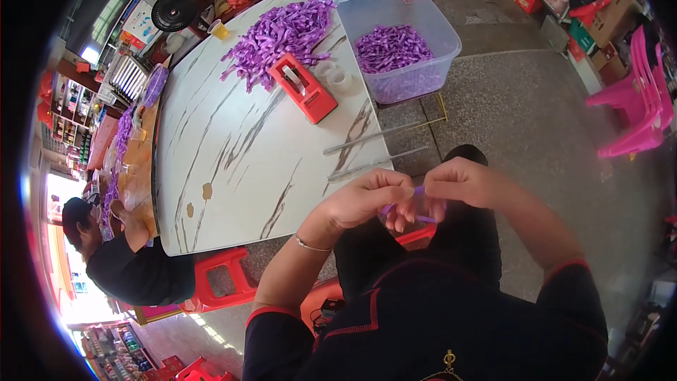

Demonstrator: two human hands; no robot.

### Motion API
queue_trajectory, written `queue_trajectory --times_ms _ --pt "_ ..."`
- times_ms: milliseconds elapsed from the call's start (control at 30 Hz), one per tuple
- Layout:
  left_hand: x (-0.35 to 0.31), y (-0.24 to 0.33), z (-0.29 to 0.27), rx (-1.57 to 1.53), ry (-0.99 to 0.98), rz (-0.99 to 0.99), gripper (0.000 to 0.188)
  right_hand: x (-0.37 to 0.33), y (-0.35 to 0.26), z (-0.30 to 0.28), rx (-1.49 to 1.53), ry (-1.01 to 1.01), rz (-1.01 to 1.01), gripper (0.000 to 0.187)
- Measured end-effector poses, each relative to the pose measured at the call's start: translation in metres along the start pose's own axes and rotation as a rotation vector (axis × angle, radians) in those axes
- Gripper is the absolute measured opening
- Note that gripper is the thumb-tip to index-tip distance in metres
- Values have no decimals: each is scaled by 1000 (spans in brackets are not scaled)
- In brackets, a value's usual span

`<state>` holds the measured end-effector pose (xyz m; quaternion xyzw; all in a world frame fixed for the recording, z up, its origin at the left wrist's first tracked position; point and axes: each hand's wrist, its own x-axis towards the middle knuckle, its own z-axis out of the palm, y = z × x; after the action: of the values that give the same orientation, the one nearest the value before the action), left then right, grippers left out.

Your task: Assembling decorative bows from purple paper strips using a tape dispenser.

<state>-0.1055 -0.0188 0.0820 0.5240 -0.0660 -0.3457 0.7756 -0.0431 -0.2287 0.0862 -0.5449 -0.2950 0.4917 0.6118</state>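
Over my lap, just off the table's near right corner, both hands hold a thin purple strip. My left hand pinches it between thumb and forefinger, the other fingers curled below. My right hand grips it opposite, fingers bent and pressed together. The strip seems to bend between them, but its ends are hidden by my fingers. On the white marbled table lies a large heap of purple strips. Near it stands a red tape dispenser, with clear tape rolls beside it.
A translucent plastic tub holding more purple strips stands right of the table. Two thin metal bars jut past the table's edge. At the left, another person sits at a wooden table. Pink chairs stand at the far right.
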Motion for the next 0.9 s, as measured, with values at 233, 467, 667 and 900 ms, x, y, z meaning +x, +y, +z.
queue_trajectory --times_ms 233,467,667,900 --pt "5 -5 -14 -154 -140 -44 28 1 1 -1 -146 -49 19 23" --pt "11 1 -39 790 309 256 22 -5 29 -40 -178 237 160 20" --pt "26 -2 -77 836 636 392 22 22 75 -53 -205 775 -59 23" --pt "58 -21 -97 871 674 424 18 73 113 -56 -191 733 -360 19"
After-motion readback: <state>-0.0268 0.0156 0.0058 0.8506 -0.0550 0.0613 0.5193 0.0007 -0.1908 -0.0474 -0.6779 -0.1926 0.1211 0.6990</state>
